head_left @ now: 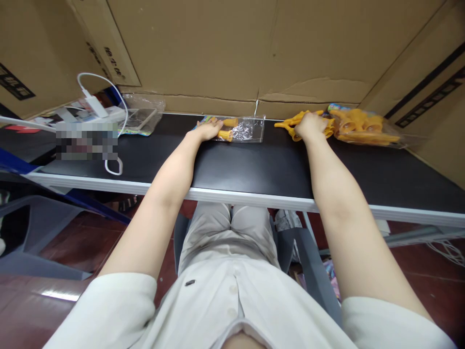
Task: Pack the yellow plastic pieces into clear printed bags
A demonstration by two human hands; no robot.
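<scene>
From my remote seat I read the whole layout as a line running left to right across the black tabletop (250, 167), with the clear bag (250, 130) in its middle, long axis parallel to the front edge. My left hand (209, 130) lies over the bag's left end, fingers spread flat and pointing right, close by two yellow pieces (225, 136) inside; I see no grip there and cannot tell whether the fingertips pinch the film. The slack, crinkled half of the bag reaches right, towards the loose yellow pieces (296, 118) under my right hand (311, 125). Those fingers bend downward over the pile (the back of the hand hides their tips, so I cannot say whether they are closed on anything). What matters most to me is the short bare gap between the bag's right end and the thin yellow prongs that point left at it: the right hand is the nearer one to that end. Just right of the pile sits a fuller bag of yellow pieces (363, 126), which neither hand appears to hold
</scene>
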